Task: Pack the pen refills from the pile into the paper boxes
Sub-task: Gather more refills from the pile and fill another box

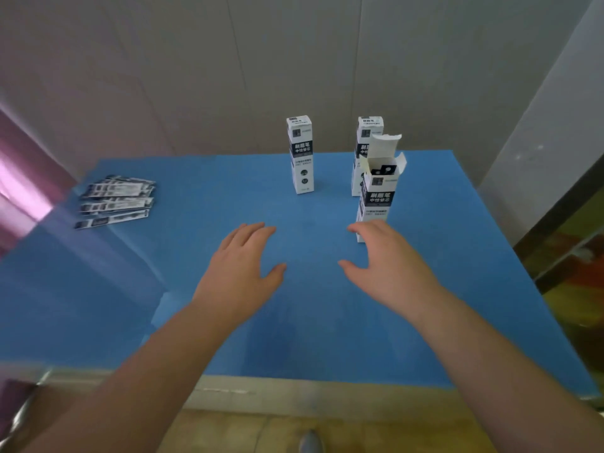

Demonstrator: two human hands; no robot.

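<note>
Three tall white-and-black paper boxes stand upright on the blue table [130, 289]. The nearest box [376, 197] has its top flap open; a shut box [367, 138] stands right behind it, and another shut box [300, 155] stands to their left. A pile of packaged pen refills [116, 199] lies flat at the far left of the table. My left hand [243, 266] hovers over the table's middle with fingers straight, holding nothing. My right hand [389, 263] is spread and empty, its fingertips close to the base of the open box.
A pale wall runs behind the table's far edge. A pink-purple curtain [19, 191] hangs at the left. The table's near edge shows a beige rim [294, 393], with a tiled floor below and coloured objects to the right.
</note>
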